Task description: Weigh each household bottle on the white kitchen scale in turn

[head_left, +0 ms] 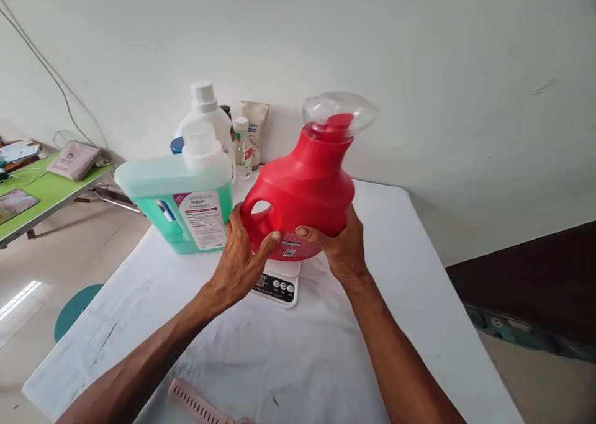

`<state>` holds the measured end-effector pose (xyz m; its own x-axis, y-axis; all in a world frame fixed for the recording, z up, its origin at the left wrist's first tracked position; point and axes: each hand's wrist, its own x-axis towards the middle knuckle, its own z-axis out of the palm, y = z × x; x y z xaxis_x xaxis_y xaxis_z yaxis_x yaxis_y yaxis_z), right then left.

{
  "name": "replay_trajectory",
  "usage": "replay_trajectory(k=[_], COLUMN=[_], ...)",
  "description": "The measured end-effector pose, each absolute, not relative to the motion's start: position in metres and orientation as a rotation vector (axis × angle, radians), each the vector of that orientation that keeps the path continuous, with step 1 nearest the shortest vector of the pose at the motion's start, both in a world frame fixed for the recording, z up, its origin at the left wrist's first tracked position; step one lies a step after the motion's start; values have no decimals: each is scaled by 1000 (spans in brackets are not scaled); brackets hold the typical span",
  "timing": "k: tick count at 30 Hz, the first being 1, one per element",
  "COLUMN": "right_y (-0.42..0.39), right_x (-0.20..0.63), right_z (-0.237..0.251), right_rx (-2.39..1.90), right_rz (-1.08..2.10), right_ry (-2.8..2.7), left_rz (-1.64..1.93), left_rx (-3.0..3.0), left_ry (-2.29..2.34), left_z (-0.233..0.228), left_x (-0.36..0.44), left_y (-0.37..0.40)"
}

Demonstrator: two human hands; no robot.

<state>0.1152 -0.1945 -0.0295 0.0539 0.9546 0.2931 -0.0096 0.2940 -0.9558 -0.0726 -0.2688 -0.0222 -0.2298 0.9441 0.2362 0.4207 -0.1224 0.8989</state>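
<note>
A red jug (302, 191) with a clear cap sits tilted on a small white scale (278, 282) at the middle of the counter (419, 300). The left hand (239, 259) has its grip closed around the jug's lower side at 8 o'clock, thumb across the front. The right hand (342, 244) clasps the base at 4 o'clock. At 9 o'clock, just beside the jug, stands a green bottle (179, 203); a white bottle (207, 117) stands at 11 o'clock behind it.

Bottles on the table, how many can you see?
5: red bottle in both hands, green bottle beside it, white bottle, small clear bottle, dark bottle partly hidden.
</note>
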Motion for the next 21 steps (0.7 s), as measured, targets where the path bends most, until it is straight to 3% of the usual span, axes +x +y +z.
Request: replay_trajectory(k=[6,13,21], right_y=[-186,-145,-69], right_x=[129,180,244], right_z=[-27,-13,-13], right_rx=[-945,-997,-1224], right_rz=[1032,815,682], right_ry=[-1218,-1119,-1046], left_rz=[1297,1135,894], left_rx=[1444,1415,1423], left_ry=[1616,1627,1475], left_z=[-3,29,8], left_x=[-58,-2,62], left_y=[-254,-187,-87])
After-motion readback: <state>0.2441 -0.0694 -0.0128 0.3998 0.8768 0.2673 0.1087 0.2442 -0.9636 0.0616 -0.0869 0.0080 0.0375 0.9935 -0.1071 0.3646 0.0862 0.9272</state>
